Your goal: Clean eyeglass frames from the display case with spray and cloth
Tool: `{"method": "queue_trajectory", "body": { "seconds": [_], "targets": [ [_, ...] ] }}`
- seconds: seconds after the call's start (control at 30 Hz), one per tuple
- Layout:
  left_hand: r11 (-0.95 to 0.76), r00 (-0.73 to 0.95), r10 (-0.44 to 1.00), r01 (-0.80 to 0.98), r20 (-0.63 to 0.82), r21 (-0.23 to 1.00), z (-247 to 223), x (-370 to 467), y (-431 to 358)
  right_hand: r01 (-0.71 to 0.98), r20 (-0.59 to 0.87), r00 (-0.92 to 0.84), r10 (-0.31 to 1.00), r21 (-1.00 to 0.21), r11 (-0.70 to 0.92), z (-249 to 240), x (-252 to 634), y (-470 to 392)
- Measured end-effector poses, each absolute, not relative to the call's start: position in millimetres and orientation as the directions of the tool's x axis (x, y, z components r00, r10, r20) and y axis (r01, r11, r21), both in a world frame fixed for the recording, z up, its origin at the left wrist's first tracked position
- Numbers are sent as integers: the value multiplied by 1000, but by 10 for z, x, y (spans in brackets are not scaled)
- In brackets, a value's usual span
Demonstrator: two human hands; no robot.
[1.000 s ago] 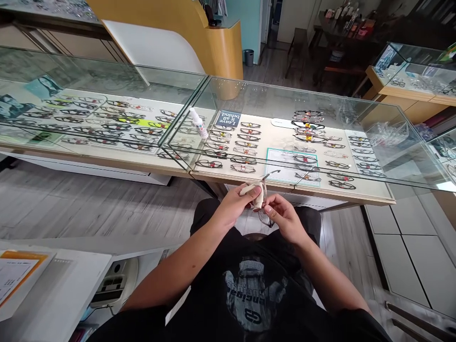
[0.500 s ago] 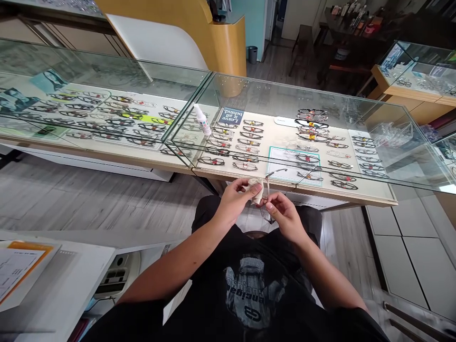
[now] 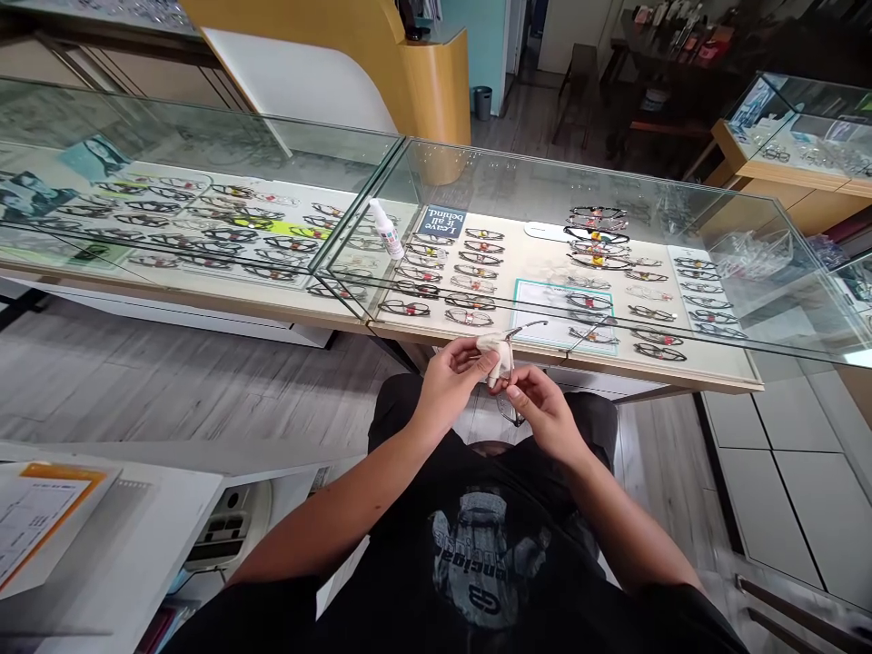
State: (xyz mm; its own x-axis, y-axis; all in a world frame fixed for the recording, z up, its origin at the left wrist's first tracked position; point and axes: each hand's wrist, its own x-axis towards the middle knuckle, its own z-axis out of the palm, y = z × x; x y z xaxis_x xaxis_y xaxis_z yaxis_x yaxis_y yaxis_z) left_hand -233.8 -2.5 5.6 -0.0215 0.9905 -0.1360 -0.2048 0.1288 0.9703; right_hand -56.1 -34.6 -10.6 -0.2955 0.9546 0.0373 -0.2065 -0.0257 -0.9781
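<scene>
Glass showcases stretch across the grey plank floor, rows of display frames inside, a white bottle standing on top near the join. And down at the near edge, above the lap, here's the action: one pair of glasses, held up between two hands. Left hand has its thumb and fingers closed, pinching a pale cloth against the upper lens area; right hand grips the frame, fingertips nearly together. So, cloth on the upper part, while the lower lens shows bare beneath the fingers. One temple sticks out, unfolded, towards the case. How clean either lens is, nobody could tell from here!
</scene>
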Motion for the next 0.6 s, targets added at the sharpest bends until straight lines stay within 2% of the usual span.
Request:
{"method": "queue_trajectory", "body": {
  "seconds": [0.13,0.37,0.47,0.6],
  "targets": [
    [179,149,978,-214,-149,960,89,-2345,-31,-233,-12,-349,937,-967,-99,-119,-533,-309],
    [368,421,886,-377,-197,850,75,-2381,23,-330,-125,-445,887,-898,-292,-149,-513,-235],
    [397,442,872,-390,-209,831,78,-2381,50,-384,-176,-476,862,-839,-384,-164,-536,-227],
    [411,359,893,-407,-270,816,26,-2341,73,-372,-181,-452,873,-852,-369,-250,-551,-227]
  ]
}}
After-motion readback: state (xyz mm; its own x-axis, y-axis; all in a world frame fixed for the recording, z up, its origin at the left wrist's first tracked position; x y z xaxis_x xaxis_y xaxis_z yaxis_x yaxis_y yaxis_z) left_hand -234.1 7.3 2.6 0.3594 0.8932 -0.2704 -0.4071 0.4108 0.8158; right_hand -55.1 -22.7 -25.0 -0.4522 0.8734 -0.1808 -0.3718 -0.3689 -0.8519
